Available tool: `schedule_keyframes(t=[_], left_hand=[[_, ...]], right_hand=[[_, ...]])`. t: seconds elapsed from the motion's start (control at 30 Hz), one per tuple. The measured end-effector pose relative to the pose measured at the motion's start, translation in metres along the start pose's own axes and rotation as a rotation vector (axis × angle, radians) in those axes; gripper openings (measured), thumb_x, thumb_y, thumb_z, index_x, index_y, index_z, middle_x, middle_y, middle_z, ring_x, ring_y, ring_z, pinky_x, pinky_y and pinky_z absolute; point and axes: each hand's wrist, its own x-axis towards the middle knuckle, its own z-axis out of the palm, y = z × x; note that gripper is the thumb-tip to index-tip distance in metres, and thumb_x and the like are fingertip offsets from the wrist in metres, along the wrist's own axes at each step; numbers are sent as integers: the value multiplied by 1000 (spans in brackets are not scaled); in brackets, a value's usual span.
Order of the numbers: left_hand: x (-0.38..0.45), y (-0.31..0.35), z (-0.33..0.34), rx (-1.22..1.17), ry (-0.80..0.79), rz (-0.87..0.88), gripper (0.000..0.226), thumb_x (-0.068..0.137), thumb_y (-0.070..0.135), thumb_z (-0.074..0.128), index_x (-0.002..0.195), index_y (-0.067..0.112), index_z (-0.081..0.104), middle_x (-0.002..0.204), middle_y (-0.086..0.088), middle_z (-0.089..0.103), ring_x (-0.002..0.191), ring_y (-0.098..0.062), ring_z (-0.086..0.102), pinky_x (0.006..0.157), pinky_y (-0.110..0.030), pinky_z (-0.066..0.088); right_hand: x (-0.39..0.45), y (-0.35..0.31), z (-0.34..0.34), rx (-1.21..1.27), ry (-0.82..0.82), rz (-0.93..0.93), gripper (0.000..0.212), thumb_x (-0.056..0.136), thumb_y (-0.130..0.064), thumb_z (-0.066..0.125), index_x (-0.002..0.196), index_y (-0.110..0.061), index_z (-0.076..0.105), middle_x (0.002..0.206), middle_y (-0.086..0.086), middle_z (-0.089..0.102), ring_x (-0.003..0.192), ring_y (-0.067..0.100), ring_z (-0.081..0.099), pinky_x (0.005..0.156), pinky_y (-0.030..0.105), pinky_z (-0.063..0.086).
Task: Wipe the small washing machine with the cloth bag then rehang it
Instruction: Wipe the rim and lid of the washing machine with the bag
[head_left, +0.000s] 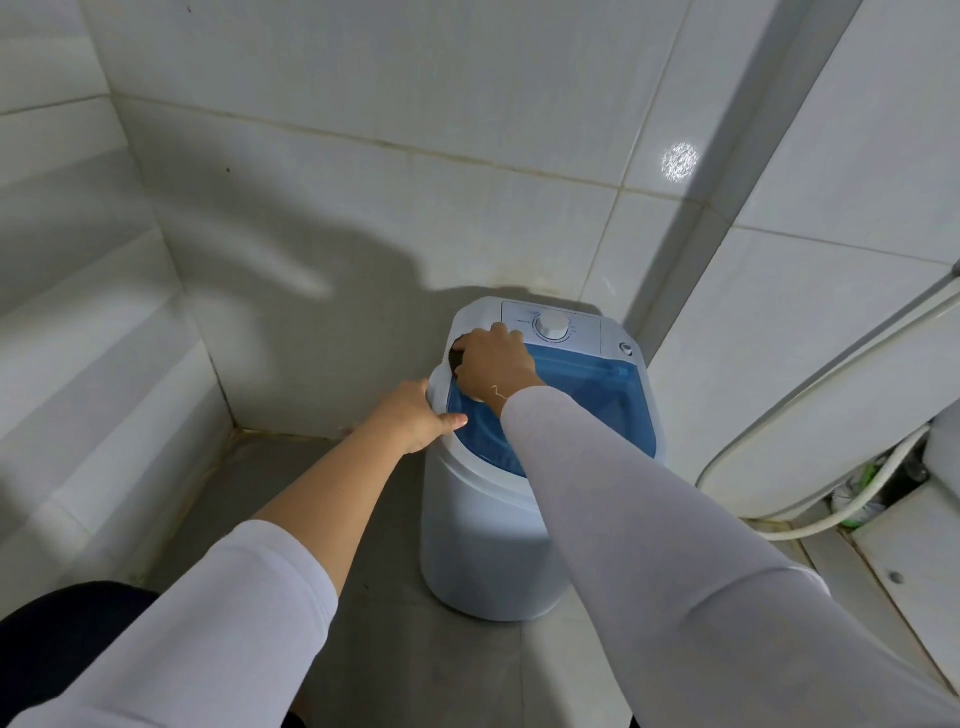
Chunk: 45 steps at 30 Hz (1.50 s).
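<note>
Head view, looking down into tiled corner: small white plastic washing machine w/ translucent blue lid (519, 525) stands upright on grey floor tiles (374, 519), long axis vertical, drum-shaped body w/ a squarer top; control end w/ round white timer dial (552, 327) points toward the white tiled back wall (363, 208), lid end toward the wearer. Body plain white, smooth; blue lid fills most of the top, see-through, w/ a paler ridge across it near the control panel. Small round grey fitting (626, 348) at top right corner of panel. Right hand (493, 364), arm in white sleeve, lies palm-down on the top's left rear corner, fingers curled over a dark cloth bag (458, 353); only a dark, reddish-black scrap of it shows under the fingers at the machine's left rim, pressed onto the top, so shape & orientation can't be told. Left hand (410, 415), sleeve pushed up forearm, clasps the machine's left front rim, thumb lying on the lid edge, fingers wrapped down the outer side. Right of machine, well apart: white panel edge & pale hose (810, 525) along the floor
</note>
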Motion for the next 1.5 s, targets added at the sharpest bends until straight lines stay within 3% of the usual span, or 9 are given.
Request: schedule_keyframes(t=[0.23,0.5,0.83,1.03,1.17,1.33,1.5], left_hand=[[-3,2,1,-8,3,32,67,90,33,62,146,12,32,148,-9,42,132,-30,44,104,-37,39],[-6,5,2,30,16,11,69,90,34,61,147,10,30,149,-11,40,134,-31,42,107,-38,36],[-6,9,4,109,31,-35,73,89,40,59,148,12,26,152,-10,35,136,-31,39,110,-40,34],[-6,9,6,135,50,-50,74,90,41,58,149,12,24,154,-10,33,138,-32,37,111,-43,33],[-7,11,7,139,55,-43,72,91,39,58,149,12,26,153,-10,34,138,-32,37,111,-43,33],[-6,10,8,124,58,-42,70,90,39,58,148,13,28,152,-10,36,136,-32,40,110,-42,35],[-8,10,7,79,44,-15,65,92,35,57,147,12,31,150,-10,39,134,-31,42,108,-41,36]], right_hand=[[-14,33,-4,-39,47,98,38,93,-21,51,129,-5,50,127,18,54,120,35,48,94,37,45],[-25,67,-3,-58,74,162,33,93,-14,49,124,-5,54,122,19,57,114,35,51,89,35,46],[-48,127,-3,7,96,288,30,91,-14,54,120,-6,60,122,20,59,116,35,52,93,36,47],[-56,147,-2,96,81,336,32,90,-18,49,119,-14,62,116,16,62,108,36,55,83,35,49],[-60,157,-1,205,48,385,34,84,-19,49,114,-16,64,111,15,64,102,36,57,72,31,42],[-80,172,-5,294,62,464,30,88,-17,53,117,-15,64,111,16,66,99,36,60,84,37,52],[-87,172,-25,329,77,512,32,85,-10,51,112,-11,68,110,18,66,99,37,61,86,39,55]])
